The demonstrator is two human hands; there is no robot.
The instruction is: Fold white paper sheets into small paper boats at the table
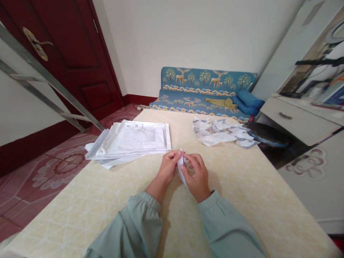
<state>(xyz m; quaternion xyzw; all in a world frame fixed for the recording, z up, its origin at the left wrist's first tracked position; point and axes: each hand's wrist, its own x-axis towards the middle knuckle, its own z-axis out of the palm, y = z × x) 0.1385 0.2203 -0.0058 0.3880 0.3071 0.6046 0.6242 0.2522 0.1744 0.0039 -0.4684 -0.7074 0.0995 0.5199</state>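
Note:
A narrow piece of folded white paper stands tilted between my two hands, above the middle of the table. My left hand pinches its upper left side, thumb near the top point. On the other side my right hand holds the paper with the thumb along its face and the fingers bent round behind. The right fingertips are partly hidden. Beyond my right hand lies a group of folded paper pieces, white with grey patches. To the far left of my hands rests a stack of white paper sheets.
The table has a pale yellow patterned cover. Behind it stands a blue sofa with a deer print. A metal ladder leans at the left before a dark red door. A white cabinet stands at the right.

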